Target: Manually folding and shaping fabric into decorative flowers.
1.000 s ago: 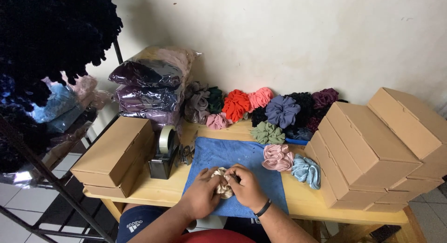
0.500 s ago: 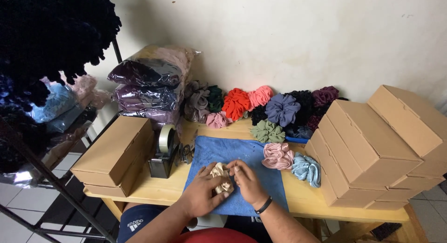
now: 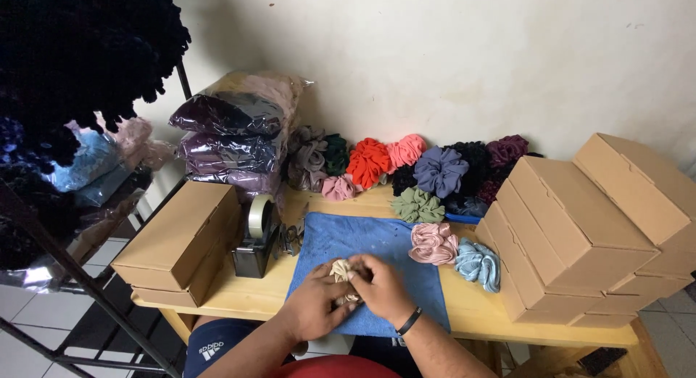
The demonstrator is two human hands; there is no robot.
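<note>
At the table's near edge, both hands are working over a blue cloth (image 3: 377,240). The left hand (image 3: 313,305) and right hand (image 3: 380,291) are closing in from either side on a beige scrunchie (image 3: 341,269), which is lying on the cloth and poking out just beyond the fingertips. The fingers of both hands are curling together, pinching the fabric between them. Just beyond, near the cloth's right edge, a pink scrunchie (image 3: 433,243) and a light blue scrunchie (image 3: 478,263) are lying. A tape dispenser (image 3: 257,237) is sitting left of the cloth. Along the table's far edge, coloured scrunchies (image 3: 406,164) are lining the wall.
</note>
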